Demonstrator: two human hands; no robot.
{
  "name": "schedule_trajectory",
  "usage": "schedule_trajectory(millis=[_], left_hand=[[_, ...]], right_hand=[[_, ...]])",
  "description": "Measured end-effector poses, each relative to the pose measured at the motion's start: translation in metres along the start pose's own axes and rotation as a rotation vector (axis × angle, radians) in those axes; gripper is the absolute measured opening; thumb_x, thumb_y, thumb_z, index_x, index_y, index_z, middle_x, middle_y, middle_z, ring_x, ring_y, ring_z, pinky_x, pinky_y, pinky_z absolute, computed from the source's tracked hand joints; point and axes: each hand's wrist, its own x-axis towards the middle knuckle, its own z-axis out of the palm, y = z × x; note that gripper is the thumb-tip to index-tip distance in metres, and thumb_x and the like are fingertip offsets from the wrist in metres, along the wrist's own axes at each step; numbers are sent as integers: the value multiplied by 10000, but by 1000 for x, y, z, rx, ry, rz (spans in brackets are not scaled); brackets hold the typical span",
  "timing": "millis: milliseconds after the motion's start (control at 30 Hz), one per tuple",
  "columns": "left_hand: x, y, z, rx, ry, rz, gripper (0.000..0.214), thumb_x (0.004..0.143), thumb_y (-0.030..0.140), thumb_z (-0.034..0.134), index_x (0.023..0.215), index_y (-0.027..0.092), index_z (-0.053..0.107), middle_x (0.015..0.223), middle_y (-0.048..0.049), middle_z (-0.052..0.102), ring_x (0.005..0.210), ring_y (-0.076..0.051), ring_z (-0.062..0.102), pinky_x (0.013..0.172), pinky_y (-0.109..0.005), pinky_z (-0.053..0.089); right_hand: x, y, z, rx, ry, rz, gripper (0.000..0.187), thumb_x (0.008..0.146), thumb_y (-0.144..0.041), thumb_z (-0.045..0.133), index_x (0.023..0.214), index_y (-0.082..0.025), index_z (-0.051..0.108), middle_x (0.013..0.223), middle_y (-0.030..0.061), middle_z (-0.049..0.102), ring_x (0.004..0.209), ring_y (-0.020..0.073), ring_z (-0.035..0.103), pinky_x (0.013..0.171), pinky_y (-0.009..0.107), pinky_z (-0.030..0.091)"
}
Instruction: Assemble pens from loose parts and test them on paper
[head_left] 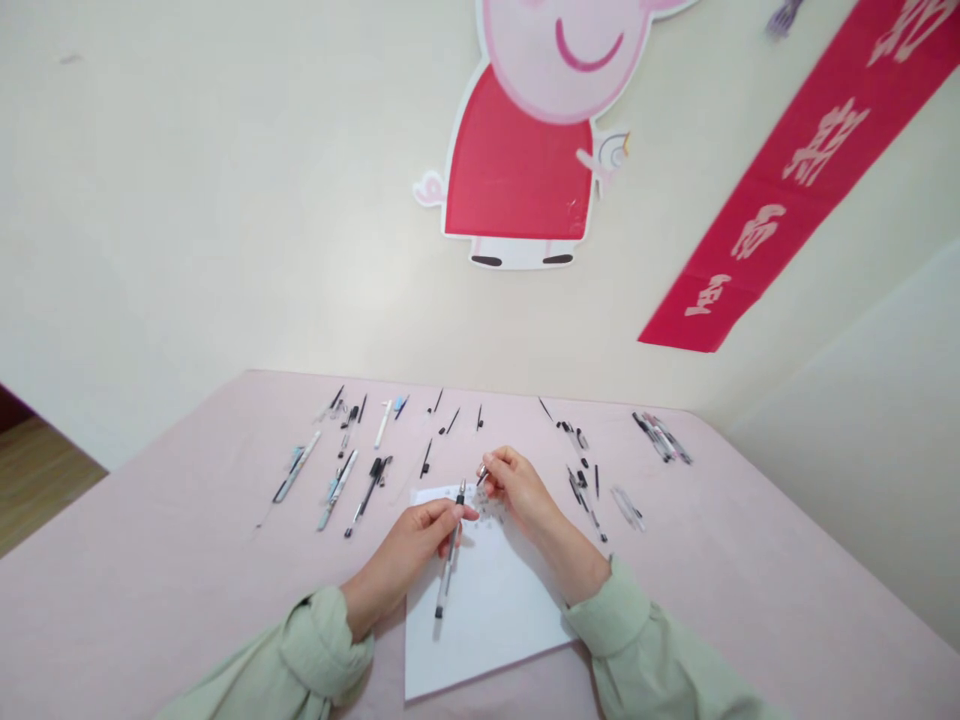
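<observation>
My left hand [424,535] is closed around a clear-barrelled gel pen [448,572] with a black grip. The pen slants, its metal tip pointing up and away and its dark end down over the white paper [487,620]. Just beyond it to the right, the fingertips of my right hand [517,487] pinch a small clear and dark piece that looks like a pen cap [482,473]. This piece is apart from the pen tip. Small scribbled marks show on the paper's upper part beneath my hands.
Loose pen parts lie on the pink tabletop: a black pen [367,497] and patterned pens [337,490] to the left, refills [426,458] at the back, dismantled parts [587,503] and a bundle of pens [661,437] to the right. A wall stands behind.
</observation>
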Motion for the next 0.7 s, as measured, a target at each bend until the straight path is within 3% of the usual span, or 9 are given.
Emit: schedule_trajectory(millis=[200,367,467,600,700], left_hand=[[0,1,2,-150,58,22,342,780,507,652,798,170,710,772,-39,635,757,-180,549,752,-287,419],[-2,5,2,-364,-64,-24,317,827,485,622,784,175,676,982,-83,669,987,-228,586,932,-368,425],[-2,5,1,-423,-106,-7,280,852,434,613,776,171,669,935,-76,676,969,-217,597,933,-359,432],[0,1,2,-474,-105,11,236,856,378,625,784,159,679,913,-74,674,928,-196,592,879,-321,458],[2,-3,1,-486,-62,-18,244,850,378,636,803,146,695,889,-76,678,871,-171,585,818,-280,468]], right_hand=[[-3,6,1,-103,-59,-31,353,723,-504,684,737,-189,527,708,4,645,489,73,491,503,212,387],[-9,12,6,-410,-74,-198,229,807,-381,611,698,-196,529,610,-36,534,531,104,481,535,234,379],[-16,10,12,-638,-94,-359,169,843,-286,576,701,-196,568,731,-10,541,661,124,515,613,247,395],[-24,8,17,-749,-176,-462,276,935,-255,452,716,-199,611,797,21,553,824,154,549,756,274,420],[-26,6,15,-764,-149,-479,236,948,-229,423,938,-214,658,914,46,594,903,164,567,822,290,431]])
